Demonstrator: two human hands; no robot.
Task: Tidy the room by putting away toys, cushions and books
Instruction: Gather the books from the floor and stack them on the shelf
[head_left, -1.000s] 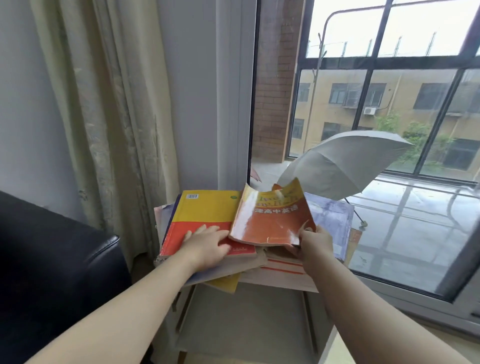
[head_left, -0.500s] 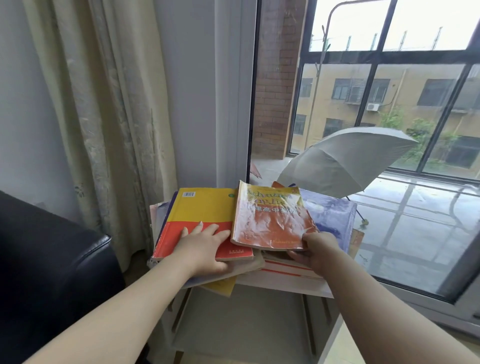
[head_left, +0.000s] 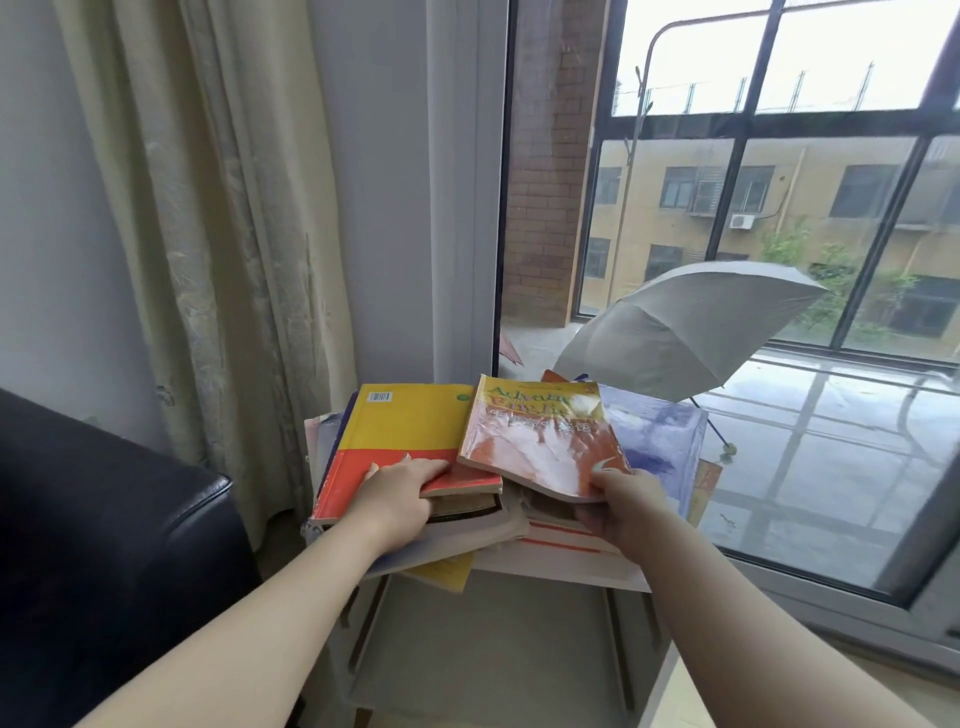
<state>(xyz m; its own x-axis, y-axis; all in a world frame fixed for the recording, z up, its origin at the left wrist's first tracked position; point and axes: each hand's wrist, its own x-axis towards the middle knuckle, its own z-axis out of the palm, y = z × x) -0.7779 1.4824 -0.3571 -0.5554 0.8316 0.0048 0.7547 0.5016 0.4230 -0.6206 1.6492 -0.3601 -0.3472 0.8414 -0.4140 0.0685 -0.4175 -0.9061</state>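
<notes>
Starting at the left: black sofa (head_left: 104, 545), arm only, just beside the stand.
Curtain (head_left: 208, 234), pale, hangs behind the sofa and down to the floor beside the pile.
Pile (head_left: 561, 551) of books, untidy and fanned out, lies on top of a white stand (head_left: 498, 654) in the corner by the window (head_left: 779, 208).
Yellow book (head_left: 400, 426), red across its lower half, lies on the left top of the pile.
Left hand (head_left: 397, 499) rests on the red band, fingers stretched fairly flat across the cover, thumb out of sight.
Orange book (head_left: 540, 441) sits on top at the middle, its left edge overlapping the yellow book and its near edge curled up off the pile.
Right hand (head_left: 631, 512) pinches the orange book's near right corner, thumb on the cover, fingers curled beneath.
Blue book (head_left: 660, 441) lies partly under the orange book, at the right of the pile.
Umbrella (head_left: 691, 327), grey and open, stands tilted beyond the glass, on a wet floor.
</notes>
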